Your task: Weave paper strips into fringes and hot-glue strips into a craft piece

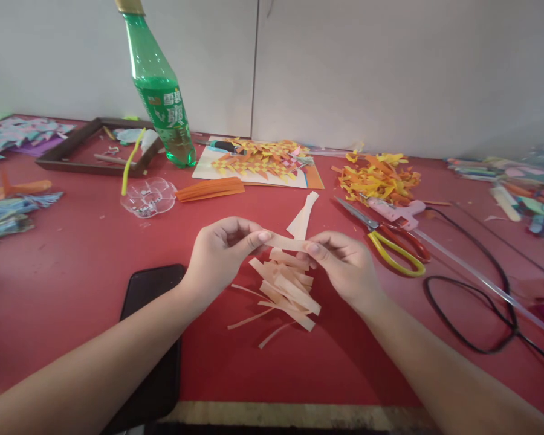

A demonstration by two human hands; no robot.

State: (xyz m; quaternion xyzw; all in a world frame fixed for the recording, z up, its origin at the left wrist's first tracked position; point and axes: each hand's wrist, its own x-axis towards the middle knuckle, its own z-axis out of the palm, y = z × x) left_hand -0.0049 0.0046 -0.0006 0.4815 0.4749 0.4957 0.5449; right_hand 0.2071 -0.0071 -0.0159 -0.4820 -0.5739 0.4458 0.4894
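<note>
My left hand [221, 251] and my right hand [344, 263] are both closed in a pinch on the same pale peach paper strip [286, 243], held level above the red table [72, 266]. Another strip piece [303, 219] sticks up behind it. Under my hands lies a loose pile of peach paper strips [286, 290], with thin slivers fanning out toward me.
A black phone [152, 338] lies near my left forearm. Scissors [390, 241], a pink glue gun [396, 211] with black cord [471, 302], orange-yellow scraps [378, 175], a woven paper mat [258, 160], a green bottle [161, 90], a frame [79, 148] and a clear tray [147, 198] stand around.
</note>
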